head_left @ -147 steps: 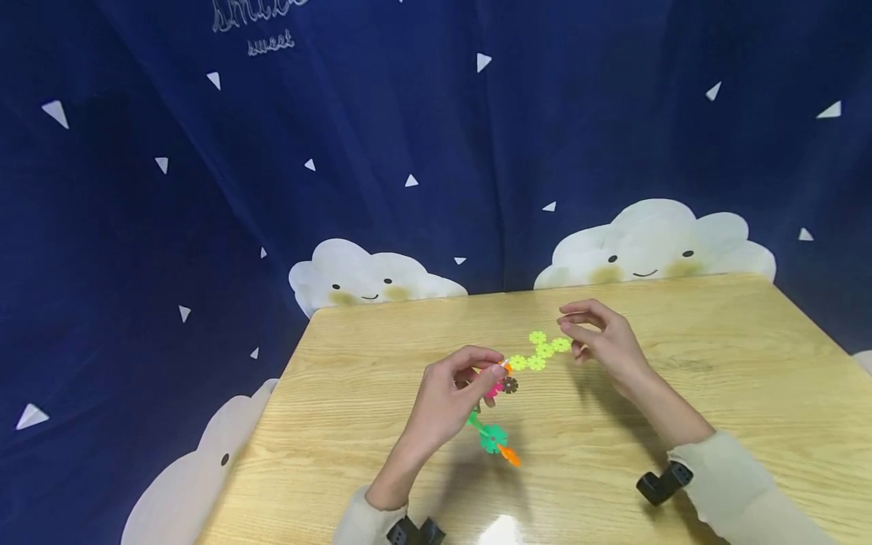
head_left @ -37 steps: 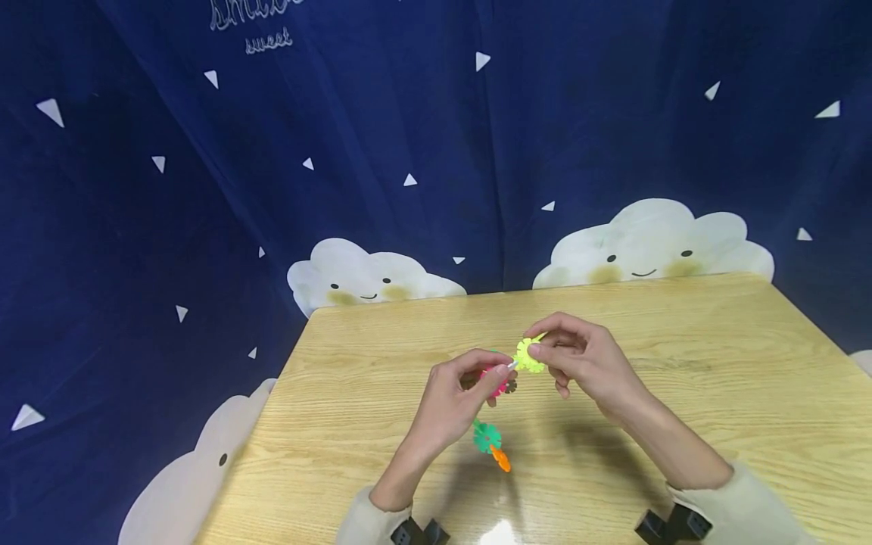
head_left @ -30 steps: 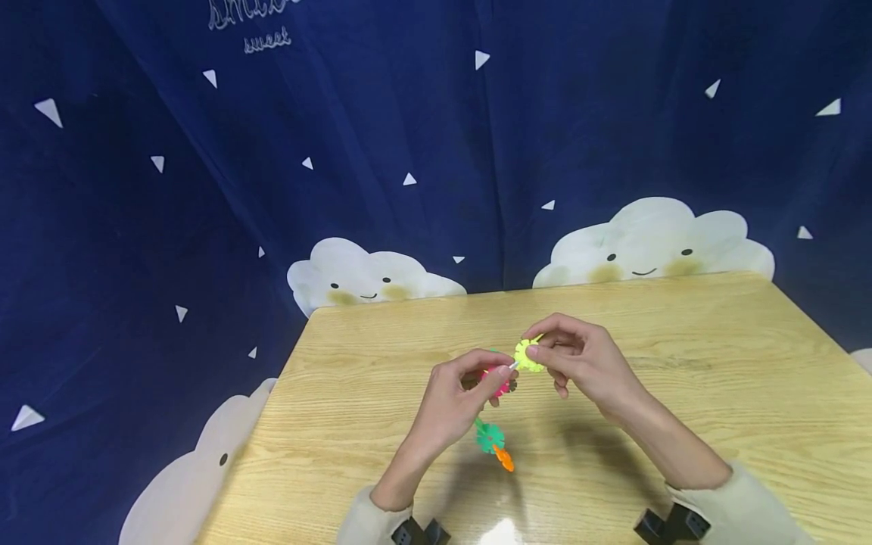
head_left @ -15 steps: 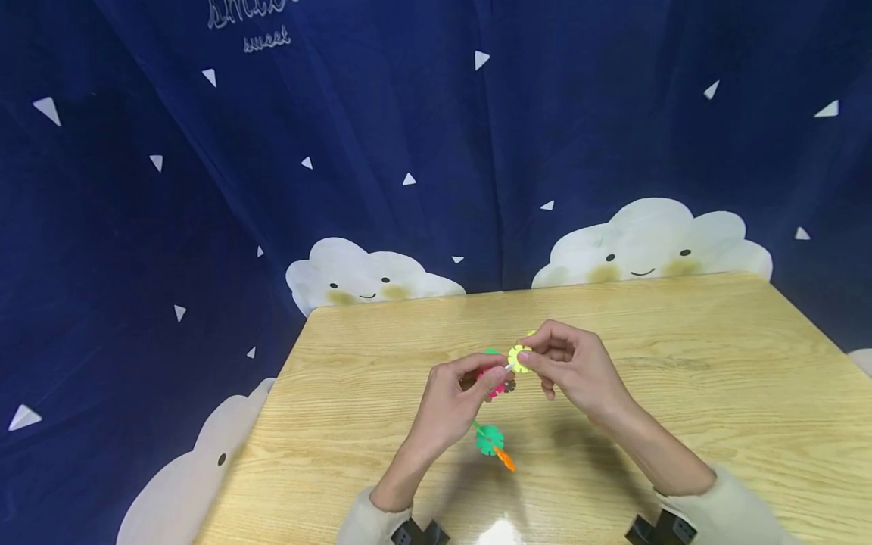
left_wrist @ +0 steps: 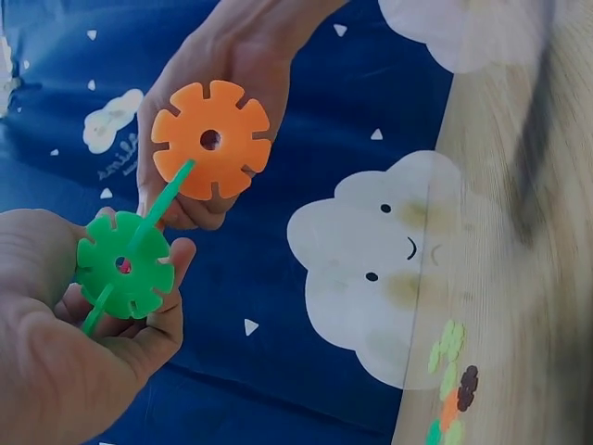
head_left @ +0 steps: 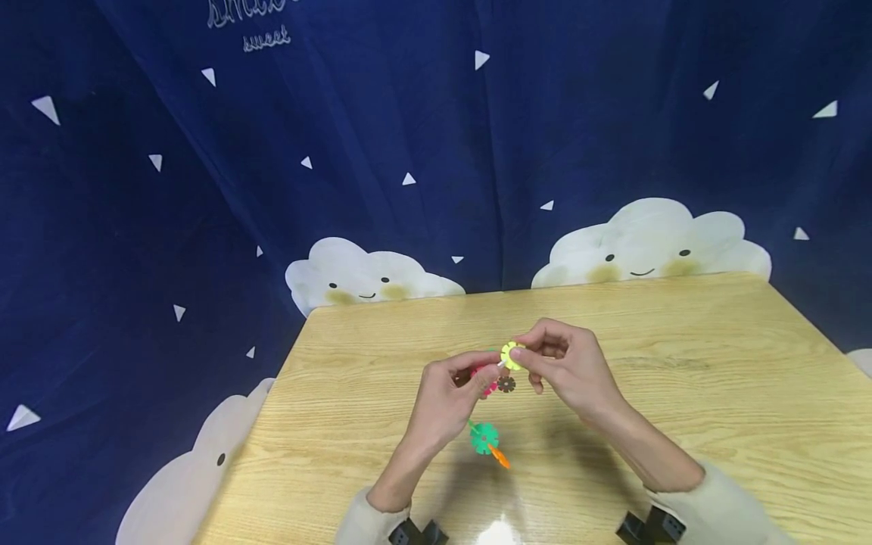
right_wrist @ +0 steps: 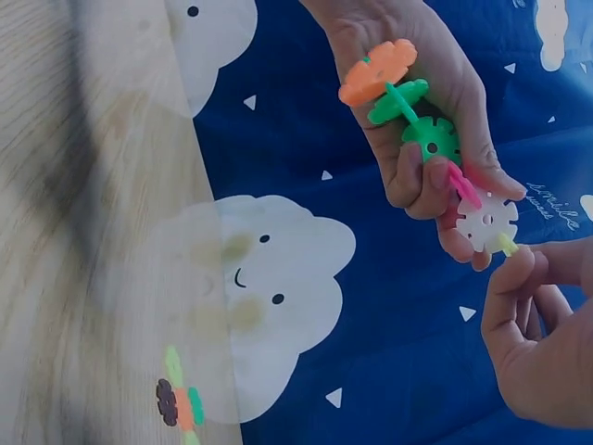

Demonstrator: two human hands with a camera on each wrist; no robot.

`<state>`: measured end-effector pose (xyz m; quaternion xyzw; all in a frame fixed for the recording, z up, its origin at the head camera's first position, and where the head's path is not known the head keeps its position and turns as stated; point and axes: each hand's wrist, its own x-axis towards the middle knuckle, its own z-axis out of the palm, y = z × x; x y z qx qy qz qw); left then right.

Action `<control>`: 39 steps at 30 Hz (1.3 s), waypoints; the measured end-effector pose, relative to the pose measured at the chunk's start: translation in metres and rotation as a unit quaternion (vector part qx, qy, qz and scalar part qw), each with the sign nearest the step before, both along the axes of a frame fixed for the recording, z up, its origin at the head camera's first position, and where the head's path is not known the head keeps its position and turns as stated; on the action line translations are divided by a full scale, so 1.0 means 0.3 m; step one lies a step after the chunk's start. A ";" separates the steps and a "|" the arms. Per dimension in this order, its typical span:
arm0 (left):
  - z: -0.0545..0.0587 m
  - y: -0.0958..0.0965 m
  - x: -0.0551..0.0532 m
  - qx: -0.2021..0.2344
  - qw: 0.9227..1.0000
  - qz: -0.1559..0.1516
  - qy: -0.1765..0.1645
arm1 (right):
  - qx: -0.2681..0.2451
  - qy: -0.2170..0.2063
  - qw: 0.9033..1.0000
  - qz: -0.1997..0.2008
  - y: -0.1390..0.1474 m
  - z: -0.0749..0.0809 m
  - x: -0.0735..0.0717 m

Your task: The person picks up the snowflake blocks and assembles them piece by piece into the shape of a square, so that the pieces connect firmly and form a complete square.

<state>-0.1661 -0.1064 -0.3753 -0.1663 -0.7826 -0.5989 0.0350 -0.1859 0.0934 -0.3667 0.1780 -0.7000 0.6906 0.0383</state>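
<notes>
Yellow disc (head_left: pixel 508 353) in right hand (head_left: pixel 571 369), white disc (right_wrist: pixel 476 230) in left hand (head_left: pixel 439 397)

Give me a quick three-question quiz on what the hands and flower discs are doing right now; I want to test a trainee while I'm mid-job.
1. Multiple choice: what colour is the disc pinched by the right hand? A) pink B) yellow C) green
2. True or false: a brown disc lies on the table.
3. Fill in: in the head view, the chain hanging below the left hand has a disc coloured ____ at its lowest end.

Key:
1. B, the yellow disc.
2. True.
3. Orange; the orange disc also shows large in the left wrist view.
</notes>
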 end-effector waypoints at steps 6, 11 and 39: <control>0.006 -0.008 0.001 -0.002 1.000 0.010 0.003 | -0.003 -0.004 1.000 0.029 -0.007 0.007 -0.003; 0.004 -0.006 0.004 0.004 1.000 0.006 0.005 | -0.001 -0.008 0.999 0.040 -0.001 0.006 -0.008; -0.010 0.015 0.027 0.025 0.996 -0.086 -0.028 | 0.124 0.000 0.991 0.050 0.019 0.015 -0.060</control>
